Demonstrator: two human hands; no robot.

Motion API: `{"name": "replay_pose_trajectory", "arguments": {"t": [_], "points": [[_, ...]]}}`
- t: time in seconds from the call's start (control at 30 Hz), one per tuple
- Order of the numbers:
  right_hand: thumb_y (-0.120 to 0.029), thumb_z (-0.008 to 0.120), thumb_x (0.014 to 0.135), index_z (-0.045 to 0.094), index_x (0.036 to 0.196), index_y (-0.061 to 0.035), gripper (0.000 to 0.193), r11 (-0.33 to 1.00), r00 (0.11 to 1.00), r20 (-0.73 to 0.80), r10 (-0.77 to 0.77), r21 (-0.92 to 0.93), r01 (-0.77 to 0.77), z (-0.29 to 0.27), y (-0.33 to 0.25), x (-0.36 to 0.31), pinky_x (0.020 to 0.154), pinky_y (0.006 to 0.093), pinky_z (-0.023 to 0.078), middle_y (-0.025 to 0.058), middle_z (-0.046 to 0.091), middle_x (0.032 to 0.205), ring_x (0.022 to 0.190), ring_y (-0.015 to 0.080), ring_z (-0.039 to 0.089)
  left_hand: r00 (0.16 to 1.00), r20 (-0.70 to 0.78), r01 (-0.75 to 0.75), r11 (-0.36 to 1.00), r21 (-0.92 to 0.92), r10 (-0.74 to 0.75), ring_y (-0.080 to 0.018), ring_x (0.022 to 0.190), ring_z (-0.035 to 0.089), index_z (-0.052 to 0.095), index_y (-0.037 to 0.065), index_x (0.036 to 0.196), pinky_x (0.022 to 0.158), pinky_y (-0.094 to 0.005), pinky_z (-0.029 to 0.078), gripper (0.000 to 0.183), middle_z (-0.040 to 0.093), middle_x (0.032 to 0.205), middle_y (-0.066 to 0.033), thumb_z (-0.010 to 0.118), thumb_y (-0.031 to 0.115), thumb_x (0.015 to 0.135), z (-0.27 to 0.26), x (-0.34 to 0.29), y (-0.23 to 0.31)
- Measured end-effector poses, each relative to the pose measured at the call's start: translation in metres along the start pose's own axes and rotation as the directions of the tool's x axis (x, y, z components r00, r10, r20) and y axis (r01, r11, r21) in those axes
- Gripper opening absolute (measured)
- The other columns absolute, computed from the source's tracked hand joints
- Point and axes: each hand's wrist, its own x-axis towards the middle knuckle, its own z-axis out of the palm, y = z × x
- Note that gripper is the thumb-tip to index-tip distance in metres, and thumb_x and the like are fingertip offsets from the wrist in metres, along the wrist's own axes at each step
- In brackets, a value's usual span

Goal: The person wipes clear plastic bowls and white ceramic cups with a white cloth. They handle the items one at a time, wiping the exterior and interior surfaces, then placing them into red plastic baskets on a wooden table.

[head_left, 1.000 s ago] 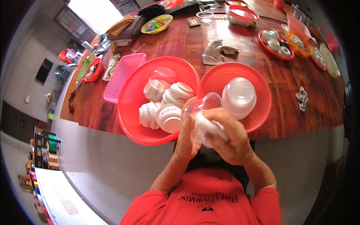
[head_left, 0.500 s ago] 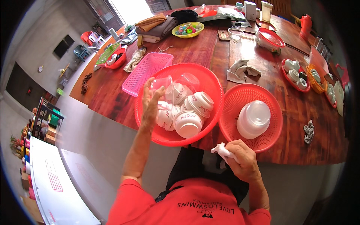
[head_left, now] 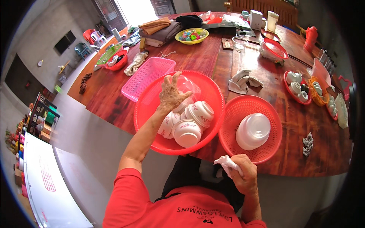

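Observation:
A large red plastic basin (head_left: 137, 123) holds several white bowls with red markings (head_left: 188, 133). Above its left part my left hand (head_left: 171, 95) reaches over the bowls, fingers spread and thumb out to the right. Beside that hand lies a clear plastic cup (head_left: 190, 84); the hand partly covers it, and whether they touch I cannot tell. A crumpled white cloth (head_left: 226, 164) is pinched in my closed right hand (head_left: 245, 173), below the smaller red basket (head_left: 275, 129). In that basket stands a stack of clear plastic cups (head_left: 253, 131), bottoms up.
Behind the basin lies a pink basket (head_left: 148, 76). Grey cloths (head_left: 241, 81) rest on the wooden table (head_left: 205, 60), with a small rag (head_left: 308, 144) at right. Farther off are a yellow tray (head_left: 192, 36), folded fabric (head_left: 161, 32), and a red tray of cups (head_left: 297, 87).
My left hand has moved right and inward over the basin, from its left side toward the clear cups. My right hand keeps the white cloth, a little lower in view.

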Motion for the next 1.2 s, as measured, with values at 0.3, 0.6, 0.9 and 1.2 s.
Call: {"name": "replay_pose_trajectory", "arguments": {"t": [0.3,0.6,0.9,1.2], "points": [[0.011,0.066,0.072,0.061,0.096,0.0008,0.027,0.999,0.999,-0.025,0.024,0.024,-0.023,-0.003,0.012,-0.005,0.067,0.0342,0.051,0.0123,0.064,0.088,0.077,0.0274,0.063,0.988,0.078,-0.141,0.986,0.087,0.135,-0.0396,0.121,0.044,0.047,0.023,0.136,0.089,-0.0522,0.048,0.092,0.037,0.134,-0.0176,0.082,0.055,0.057,0.023,0.019,0.002],[0.011,0.067,0.072,0.061,0.097,0.0007,0.027,0.999,0.997,-0.061,0.042,0.012,-0.041,-0.012,0.019,-0.011,0.067,0.0338,0.051,0.0121,0.063,0.087,0.076,0.027,0.063,0.985,0.131,-0.125,0.988,0.095,0.112,-0.0429,0.129,0.037,0.036,0.022,0.144,0.099,-0.0529,0.042,0.097,0.029,0.143,-0.0248,0.08,0.051,0.063,0.026,0.015,0.02],[0.012,0.067,0.07,0.061,0.095,0.0011,0.027,0.995,0.99,-0.117,0.079,0.068,-0.071,-0.015,0.015,-0.021,0.068,0.0348,0.051,0.0117,0.063,0.084,0.077,0.0271,0.062,0.951,0.193,-0.285,0.93,0.232,0.244,-0.0409,0.13,0.034,0.044,0.021,0.139,0.103,-0.0522,0.037,0.083,0.034,0.141,-0.0249,0.076,0.05,0.069,0.031,0.018,0.027],[0.011,0.067,0.072,0.061,0.095,0.0016,0.026,0.99,0.983,-0.161,0.09,0.123,-0.07,-0.02,0.014,-0.037,0.07,0.0342,0.05,0.0119,0.063,0.085,0.078,0.0266,0.062,0.8,-0.061,-0.592,0.769,-0.241,0.597,-0.0346,0.128,0.038,0.047,0.01,0.135,0.107,-0.0458,0.035,0.082,0.044,0.134,-0.0186,0.084,0.039,0.067,0.013,-0.021,0.126]]}}
